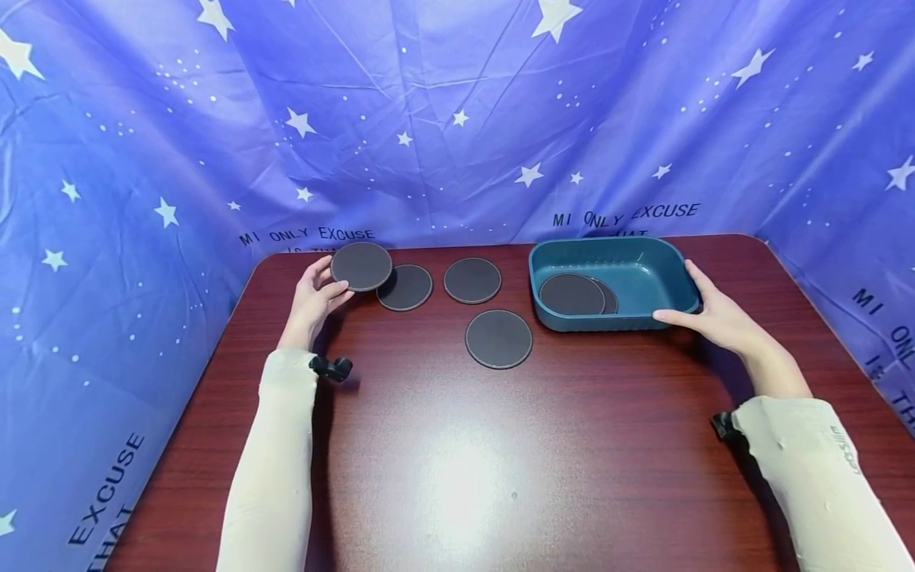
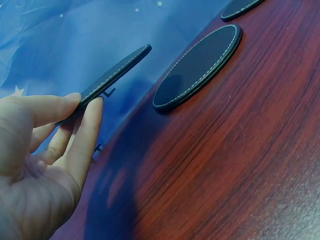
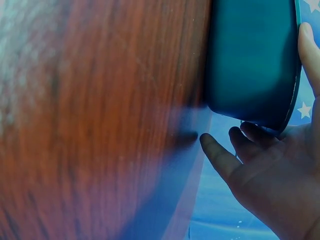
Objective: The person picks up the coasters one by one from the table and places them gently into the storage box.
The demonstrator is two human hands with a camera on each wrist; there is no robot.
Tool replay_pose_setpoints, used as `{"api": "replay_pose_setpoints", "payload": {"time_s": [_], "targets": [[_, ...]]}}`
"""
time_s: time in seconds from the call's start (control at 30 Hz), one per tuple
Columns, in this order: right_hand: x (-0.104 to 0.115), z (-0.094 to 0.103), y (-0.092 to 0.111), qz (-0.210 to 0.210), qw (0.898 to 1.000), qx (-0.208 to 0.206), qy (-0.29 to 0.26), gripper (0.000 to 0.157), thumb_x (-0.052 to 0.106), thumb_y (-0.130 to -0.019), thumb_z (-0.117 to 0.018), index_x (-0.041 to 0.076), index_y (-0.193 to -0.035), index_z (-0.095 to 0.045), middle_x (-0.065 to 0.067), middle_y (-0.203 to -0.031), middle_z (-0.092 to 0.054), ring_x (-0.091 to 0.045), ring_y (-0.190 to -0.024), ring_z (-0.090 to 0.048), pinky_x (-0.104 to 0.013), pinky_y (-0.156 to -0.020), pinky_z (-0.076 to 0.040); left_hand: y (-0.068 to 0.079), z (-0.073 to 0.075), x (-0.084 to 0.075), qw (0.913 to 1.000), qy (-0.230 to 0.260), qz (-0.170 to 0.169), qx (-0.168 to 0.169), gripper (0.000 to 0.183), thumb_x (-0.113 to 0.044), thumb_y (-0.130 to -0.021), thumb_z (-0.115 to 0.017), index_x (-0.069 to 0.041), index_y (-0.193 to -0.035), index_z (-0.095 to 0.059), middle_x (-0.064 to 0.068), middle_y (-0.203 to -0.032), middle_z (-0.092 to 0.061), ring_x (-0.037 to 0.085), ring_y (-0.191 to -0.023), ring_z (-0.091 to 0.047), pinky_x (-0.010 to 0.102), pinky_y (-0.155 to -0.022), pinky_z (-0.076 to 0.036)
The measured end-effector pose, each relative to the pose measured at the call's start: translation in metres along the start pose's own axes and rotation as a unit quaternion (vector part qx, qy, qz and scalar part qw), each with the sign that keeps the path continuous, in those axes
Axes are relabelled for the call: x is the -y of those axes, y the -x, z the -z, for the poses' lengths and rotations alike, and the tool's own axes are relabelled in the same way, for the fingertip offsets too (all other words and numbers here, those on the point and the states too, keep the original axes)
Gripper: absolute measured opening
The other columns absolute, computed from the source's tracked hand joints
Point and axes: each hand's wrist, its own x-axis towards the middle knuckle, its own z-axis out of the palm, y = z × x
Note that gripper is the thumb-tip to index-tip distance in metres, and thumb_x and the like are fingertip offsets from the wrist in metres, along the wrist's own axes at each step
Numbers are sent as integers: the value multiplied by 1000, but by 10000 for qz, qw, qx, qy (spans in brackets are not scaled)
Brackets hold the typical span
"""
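Note:
My left hand (image 1: 313, 300) pinches a round black coaster (image 1: 361, 267) by its edge, thumb on top and fingers beneath. In the left wrist view this coaster (image 2: 119, 69), with pale stitching round its rim, is tilted and clear of the table. Close beside it a second coaster (image 1: 409, 287) lies flat. My right hand (image 1: 718, 314) grips the right end of a teal rectangular container (image 1: 600, 323), thumb at the front rim and fingers at the end wall. Inside, at the left, one coaster (image 1: 570, 295) overlaps another (image 1: 611, 295).
Two more coasters lie on the table, one near the back edge (image 1: 472, 280) and one further forward (image 1: 499, 339). The dark red wooden table (image 1: 400, 413) is bordered behind and at the sides by a blue star-patterned curtain (image 1: 443, 159).

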Motion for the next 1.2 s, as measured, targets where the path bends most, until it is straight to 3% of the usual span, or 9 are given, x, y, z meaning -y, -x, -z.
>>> {"api": "replay_pose_setpoints", "payload": {"time_s": [1.2], "targets": [[-1,-1,-1,135,9997,-73,-178,111,44,-93,-66,16,-157,20,-21,-165,15,-53,-150,1,-76,-114,-11,10,-47,-4,9962,201,-399,746,71,16,-94,-51,-5,-157,-24,-3,-120,-51,3,-81,-64,18,-74,-61]]}}
